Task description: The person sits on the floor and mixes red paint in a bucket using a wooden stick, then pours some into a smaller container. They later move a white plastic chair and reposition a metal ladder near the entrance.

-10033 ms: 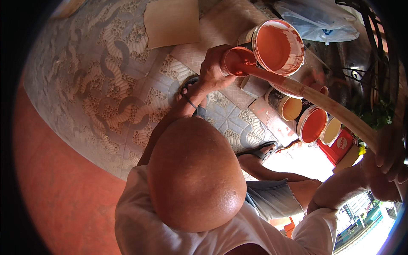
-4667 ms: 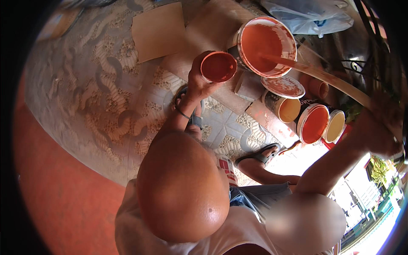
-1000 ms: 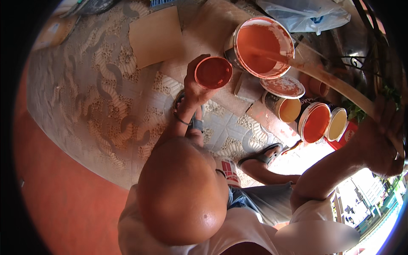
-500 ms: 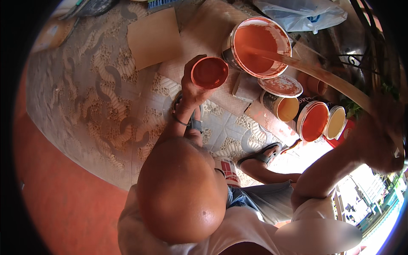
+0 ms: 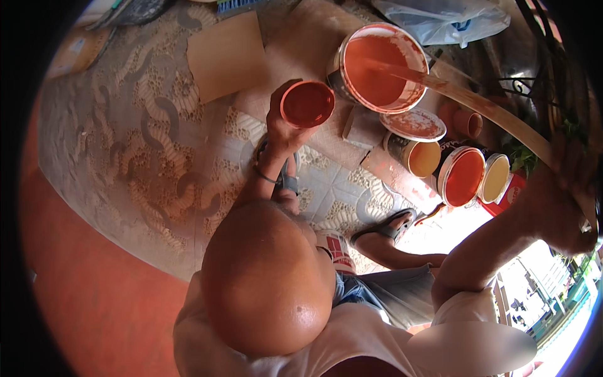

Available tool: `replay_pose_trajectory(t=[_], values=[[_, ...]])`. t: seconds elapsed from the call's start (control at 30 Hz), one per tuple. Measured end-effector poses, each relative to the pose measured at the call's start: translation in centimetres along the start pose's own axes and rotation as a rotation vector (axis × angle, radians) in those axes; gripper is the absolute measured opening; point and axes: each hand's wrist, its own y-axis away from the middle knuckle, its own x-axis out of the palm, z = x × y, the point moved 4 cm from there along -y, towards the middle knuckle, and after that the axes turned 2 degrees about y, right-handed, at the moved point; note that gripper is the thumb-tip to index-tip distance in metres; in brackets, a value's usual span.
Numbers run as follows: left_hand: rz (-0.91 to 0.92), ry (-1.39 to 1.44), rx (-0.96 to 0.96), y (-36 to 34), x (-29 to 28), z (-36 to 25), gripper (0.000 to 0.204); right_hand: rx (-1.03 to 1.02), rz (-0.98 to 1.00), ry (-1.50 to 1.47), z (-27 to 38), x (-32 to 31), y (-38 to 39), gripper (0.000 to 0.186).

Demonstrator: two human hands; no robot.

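The left hand is clamped around a red-coated cup, its mouth facing the camera. The right hand is closed on one end of a wooden stick; the opposite end extends into the orange-red bucket beside the left hand. Between both hands stand smaller paint containers.

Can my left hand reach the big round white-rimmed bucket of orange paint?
Probably yes: your left hand holds a round red cup close to the bucket, with nothing visible between, though the long wooden stick in your right hand reaches into its opening.
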Motion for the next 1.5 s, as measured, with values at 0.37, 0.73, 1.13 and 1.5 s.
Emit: replay_pose_trajectory(t=[0.37, 0.73, 1.13, 1.5], values=[[0.032, 0.047, -0.127, 0.3, 0.3, 0.3, 0.087, 0.095, -0.093, -0.019, -3.0, 1.2, 1.1, 0.033], [0.027, -0.077, -0.134, 0.8, 0.2, -0.4, 0.093, -0.022, -0.123, -0.056, -0.2, -1.6, 1.6, 0.043], [0.043, 0.067, -0.122, 0.3, 0.8, -0.3, 0.098, 0.086, -0.206, 0.045, -1.0, 0.3, 1.2, 0.025], [0.032, 0.000, -0.093, 0.8, 0.9, -0.3, 0.091, 0.061, -0.153, -0.121, -2.1, -5.0, 2.2, 0.033]])
